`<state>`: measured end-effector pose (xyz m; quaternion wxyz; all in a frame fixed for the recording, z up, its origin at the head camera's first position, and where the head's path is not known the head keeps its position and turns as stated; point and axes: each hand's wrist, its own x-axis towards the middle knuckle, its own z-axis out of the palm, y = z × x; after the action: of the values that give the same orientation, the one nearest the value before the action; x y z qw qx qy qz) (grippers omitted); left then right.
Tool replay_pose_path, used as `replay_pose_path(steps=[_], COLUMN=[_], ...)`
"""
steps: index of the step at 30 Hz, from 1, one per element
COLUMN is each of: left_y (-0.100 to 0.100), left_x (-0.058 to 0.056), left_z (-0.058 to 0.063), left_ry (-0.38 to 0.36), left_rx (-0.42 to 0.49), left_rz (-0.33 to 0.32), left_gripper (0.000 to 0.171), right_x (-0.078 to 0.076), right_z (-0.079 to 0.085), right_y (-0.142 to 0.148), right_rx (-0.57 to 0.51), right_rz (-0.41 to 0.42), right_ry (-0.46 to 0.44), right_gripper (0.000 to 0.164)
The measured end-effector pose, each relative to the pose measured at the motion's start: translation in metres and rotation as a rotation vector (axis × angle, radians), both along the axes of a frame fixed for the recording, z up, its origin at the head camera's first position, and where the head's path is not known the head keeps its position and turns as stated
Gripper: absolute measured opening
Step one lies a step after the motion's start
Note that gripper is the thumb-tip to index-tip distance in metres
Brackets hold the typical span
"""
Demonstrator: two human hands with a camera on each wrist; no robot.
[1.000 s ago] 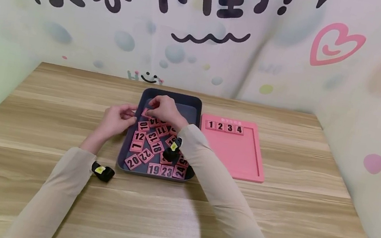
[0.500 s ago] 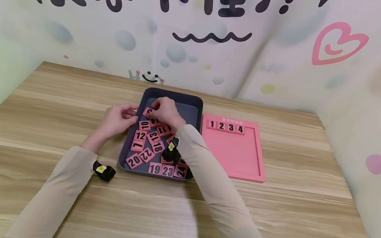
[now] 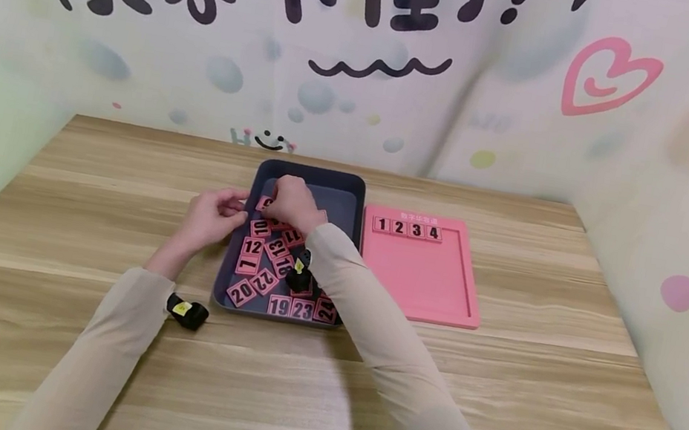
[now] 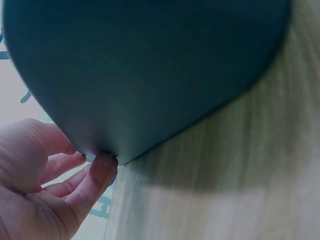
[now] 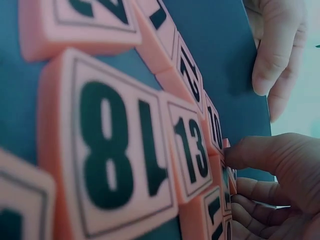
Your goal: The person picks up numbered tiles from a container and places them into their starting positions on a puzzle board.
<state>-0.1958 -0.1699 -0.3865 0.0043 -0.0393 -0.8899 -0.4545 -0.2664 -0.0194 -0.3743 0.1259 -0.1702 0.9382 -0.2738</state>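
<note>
My right hand (image 3: 294, 202) is over the upper left of a dark blue tray (image 3: 336, 199). Its thumb and fingers pinch a pink number tile (image 3: 264, 203) whose number is partly covered. In the right wrist view the fingertips meet beside the tile marked 10 (image 5: 214, 124). Several more pink tiles lie loose in the tray, among them the 13 (image 5: 188, 145) and the 18 (image 5: 117, 145). My left hand (image 3: 214, 214) touches the tray's left rim with thumb and fingers spread apart. The left wrist view shows those fingertips against the tray's dark outer wall (image 4: 140, 75).
Right of the tray lies a pink puzzle frame (image 3: 421, 284). Tiles 1, 2, 3 and 4 (image 3: 433, 233) form a row along its top. A wood-grain table (image 3: 209, 389) is under everything, with a printed wall (image 3: 507, 128) behind.
My right hand shifts slightly left and lower within the tray, staying at the same partly covered tile. My left hand keeps its place at the rim. The row in the frame is unchanged.
</note>
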Motion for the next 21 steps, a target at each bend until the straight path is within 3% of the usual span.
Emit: replay_pose_path(steps=[12, 21], left_y=[0.0, 0.001], left_x=[0.0, 0.0], left_z=[-0.001, -0.001], left_ry=[0.0, 0.005], left_rx=[0.011, 0.029], left_rz=[0.003, 0.001], left_gripper=[0.038, 0.038], right_x=[-0.002, 0.005], right_z=[0.007, 0.029], right_y=[0.01, 0.037], right_rx=[-0.066, -0.182], right_rz=[0.044, 0.078], right_ry=[0.026, 0.053], right_gripper=[0.023, 0.017])
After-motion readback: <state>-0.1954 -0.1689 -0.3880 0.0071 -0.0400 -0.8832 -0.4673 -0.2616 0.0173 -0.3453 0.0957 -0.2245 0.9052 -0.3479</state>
